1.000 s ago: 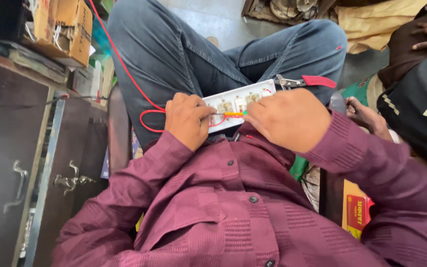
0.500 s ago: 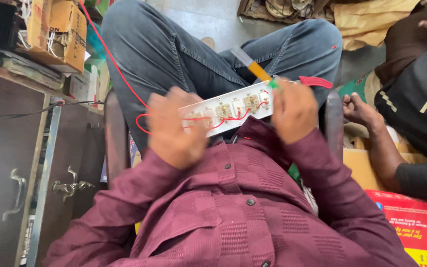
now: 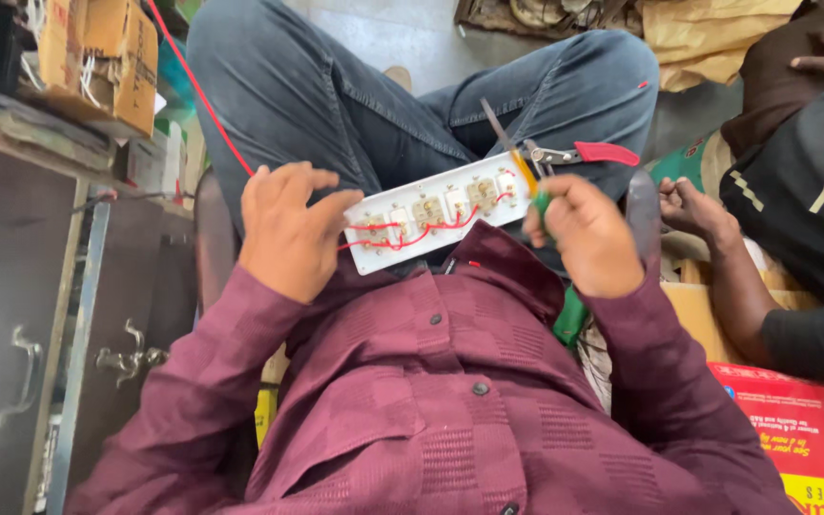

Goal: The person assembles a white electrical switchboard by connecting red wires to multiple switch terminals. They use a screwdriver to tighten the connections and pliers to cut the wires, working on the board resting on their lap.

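Head view looks down over my maroon checked shirt to my lap, where a long white plastic switchboard plate lies back side up across my jeans, tilted with its far end higher toward my right. Its underside shows a row of small brass-coloured socket fittings, and thin red wires loop from one to the next along it.

My left hand sits at the near left end of the plate, palm down, fingers spread and loosely curled, the thumb stretched toward the plate's corner; it steadies that end without closing fully round it. A red wire runs up from beside this hand, past my knee.

My right hand is closed in a fist around a screwdriver with a yellow and green handle, its slim metal shaft pointing up and away from me. The handle stands just at the plate's right end. Just beyond, on my right thigh, lie pliers with red grips.

To my left stand a dark metal cabinet with handles and a worn cardboard box. To my right another person's hand rests near my knee, and a red printed carton lies at the lower right.
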A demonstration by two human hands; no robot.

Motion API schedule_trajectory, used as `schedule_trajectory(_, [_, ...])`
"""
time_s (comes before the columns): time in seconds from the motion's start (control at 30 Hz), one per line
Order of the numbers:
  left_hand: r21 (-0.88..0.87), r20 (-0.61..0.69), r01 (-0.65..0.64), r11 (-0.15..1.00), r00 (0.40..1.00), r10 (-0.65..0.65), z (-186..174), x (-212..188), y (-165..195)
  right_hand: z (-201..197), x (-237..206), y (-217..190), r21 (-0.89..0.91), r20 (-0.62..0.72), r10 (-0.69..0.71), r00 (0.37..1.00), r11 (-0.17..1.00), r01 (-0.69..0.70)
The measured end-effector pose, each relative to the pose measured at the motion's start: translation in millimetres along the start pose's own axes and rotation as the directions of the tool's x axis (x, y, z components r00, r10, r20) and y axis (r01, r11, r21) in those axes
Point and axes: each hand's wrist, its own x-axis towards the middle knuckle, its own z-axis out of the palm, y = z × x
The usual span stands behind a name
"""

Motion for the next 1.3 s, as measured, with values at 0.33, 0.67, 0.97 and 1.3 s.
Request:
schedule_trajectory(0.33, [0.145, 0.409, -0.077, 0.986, 0.912, 0.011, -39, 24, -28, 29, -22, 17, -0.827, 0.368, -0.205, 0.907, 0.374, 0.42])
schedule_trajectory(0.67, [-0.287, 0.814, 0.234, 0.929, 0.57, 0.108, -35, 6, -22, 31, -18, 13, -0.803, 0.432, -0.184, 0.883, 0.368, 0.47])
schedule_trajectory(0.97, [-0.267, 0.326, 0.358, 0.895, 0.907, -0.266, 8, -22, 13, 72, 0, -19, -0.717, 0.587, -0.34, 0.735, 0.203, 0.667])
schedule_trajectory(1.3, [-0.227, 0.33, 0.342, 0.912, 0.908, -0.258, -10, 15, 13, 44, 0, -28, -0.843, 0.34, -0.367, 0.866, 0.289, 0.454])
